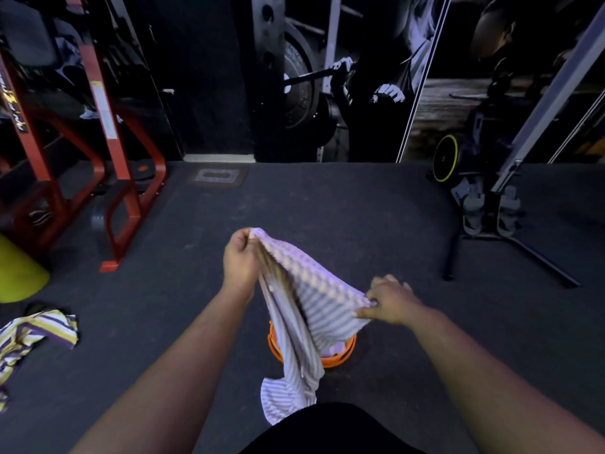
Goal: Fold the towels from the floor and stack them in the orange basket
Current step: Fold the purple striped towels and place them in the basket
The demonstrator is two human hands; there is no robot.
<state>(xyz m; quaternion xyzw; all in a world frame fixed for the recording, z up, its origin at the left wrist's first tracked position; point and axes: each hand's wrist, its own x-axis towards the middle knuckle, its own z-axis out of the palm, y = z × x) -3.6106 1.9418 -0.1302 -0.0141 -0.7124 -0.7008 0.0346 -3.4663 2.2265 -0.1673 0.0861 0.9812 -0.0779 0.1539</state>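
Observation:
A pale striped towel [314, 299] hangs in the air between my hands, above the orange basket [275, 347]. My left hand [240, 257] pinches the towel's far top corner. My right hand [389, 301] pinches its near right edge. The rest of the towel droops down past the basket's front and hides most of the basket's inside. A crumpled towel with purple and yellow stripes [32, 335] lies on the dark floor at the far left.
A red metal machine frame [124, 178] stands at the back left, with a yellow-green object [16, 273] beside it. A black stand with long legs [510, 244] and a yellow-rimmed wheel [446, 158] stand at the right. Dark rubber flooring [327, 204] stretches ahead.

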